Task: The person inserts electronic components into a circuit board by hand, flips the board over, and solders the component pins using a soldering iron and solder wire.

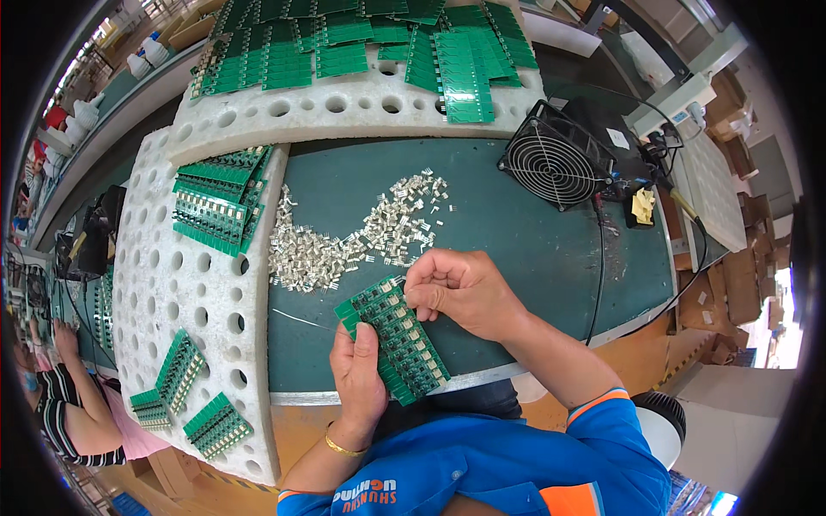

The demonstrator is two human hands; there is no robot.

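Observation:
My left hand (360,378) grips a green circuit board (397,344) from below, its thumb on the board's lower left face. The board is tilted and carries rows of white connectors and dark parts. My right hand (456,292) has thumb and forefinger pinched at the board's upper right corner; what is between the fingertips is hidden. Just beyond my hands, a loose pile of small white connectors (314,258) with metal pins lies on the green mat (533,267).
White perforated foam slabs (138,284) hold stacked boards (353,52) behind and boards (215,211) at left. A black fan (551,159), cables and a small yellow-filled holder (642,206) stand right. A co-worker's arm (86,387) shows far left. Cardboard boxes (744,284) lie beyond the right edge.

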